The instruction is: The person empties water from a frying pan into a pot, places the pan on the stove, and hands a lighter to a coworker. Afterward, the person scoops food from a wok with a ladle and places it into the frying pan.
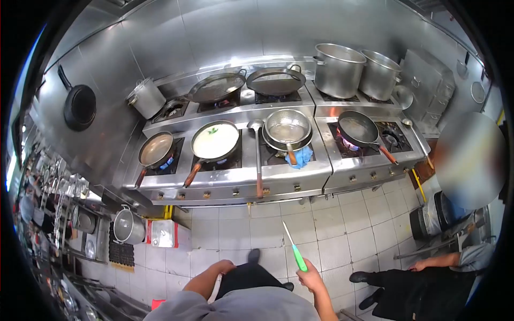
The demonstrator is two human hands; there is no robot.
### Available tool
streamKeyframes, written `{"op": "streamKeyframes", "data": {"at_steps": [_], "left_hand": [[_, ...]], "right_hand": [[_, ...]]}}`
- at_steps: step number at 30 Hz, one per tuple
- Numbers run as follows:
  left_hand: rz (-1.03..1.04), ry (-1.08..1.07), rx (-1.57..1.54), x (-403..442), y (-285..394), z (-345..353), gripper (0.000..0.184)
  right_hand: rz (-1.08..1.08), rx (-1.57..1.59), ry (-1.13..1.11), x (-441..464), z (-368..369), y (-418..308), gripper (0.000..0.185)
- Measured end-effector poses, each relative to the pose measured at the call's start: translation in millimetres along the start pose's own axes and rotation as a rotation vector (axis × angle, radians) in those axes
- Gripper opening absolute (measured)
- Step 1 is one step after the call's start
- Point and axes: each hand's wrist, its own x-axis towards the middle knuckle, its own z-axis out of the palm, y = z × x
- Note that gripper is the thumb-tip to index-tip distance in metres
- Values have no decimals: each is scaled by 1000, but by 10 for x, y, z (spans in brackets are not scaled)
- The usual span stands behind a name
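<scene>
My right hand (309,276) is closed around the green handle of a slim knife (297,255). Its narrow pale blade points up and away, over the tiled floor and apart from the stove. Beside my dark apron, at the left of my lap, my left hand (226,266) hangs low with its fingers curled in, and nothing shows in it. Ahead on the stove (214,176) is a pan of white liquid (215,141) with a green sprig on it. To its left is a smaller pan (156,149); a ladle (258,160) lies to its right.
A perforated pan (288,127) sits near a blue cloth (301,158). Over a flame is a dark frying pan (357,129). Woks (276,81) and tall pots (339,71) line the back. A co-worker (428,289) stands at right. At left are a floor pot (128,224) and box (168,235).
</scene>
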Motion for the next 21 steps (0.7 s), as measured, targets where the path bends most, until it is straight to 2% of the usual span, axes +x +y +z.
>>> {"op": "streamKeyframes", "data": {"at_steps": [2, 4, 8, 12, 14, 16, 20, 21], "left_hand": [[183, 96, -119, -130, -446, -146, 42], [-7, 145, -408, -193, -690, -334, 41], [51, 233, -671, -399, -1453, -640, 39], [-17, 282, -719, -619, -2468, -852, 39], [-103, 282, -802, -742, -2988, -916, 39], [-147, 289, -850, -810, -3448, -980, 39], [-190, 426, -1099, -1041, -3979, -1049, 38], [-147, 490, -1197, -1126, -4041, -1042, 38]], "right_hand": [[-43, -39, -64, 68, 328, -316, 53], [-46, 22, -132, 308, 621, -430, 48], [56, 130, -235, 698, 1330, -752, 42], [9, -5, -127, 1358, 2186, -893, 45], [-137, -327, -11, 1726, 2592, -968, 49], [-148, -440, 48, 2052, 3003, -1137, 52], [-108, -492, 100, 2586, 3664, -1498, 45], [-75, -452, 108, 2719, 3780, -1577, 41]]}}
